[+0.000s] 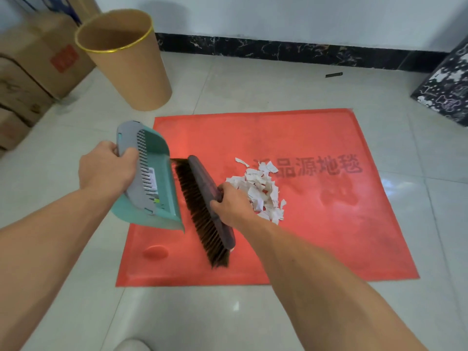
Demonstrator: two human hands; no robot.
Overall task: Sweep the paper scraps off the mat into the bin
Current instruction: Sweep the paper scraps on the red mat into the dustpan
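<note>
With our left hand (106, 168) clamped on the teal dustpan (152, 183) and our right hand (231, 206) gripping the brush (202, 206), we judge the paper scraps (260, 193), heaped mid-mat (329, 236), feather-light and scatter-prone, needing gentle strokes.

Single head-worn wide-angle view, looking forward and down, close over red mat (304, 236), wall beyond

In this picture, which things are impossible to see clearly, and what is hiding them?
Head view only:
- Bottom of the bin: hidden by its own wall.
- Part of the paper scraps: covered by the right hand.
- First printed characters on the mat: covered by scraps.
- Dustpan handle: wrapped by the left hand.
- Small dark object near the wall: too small to identify.
</note>
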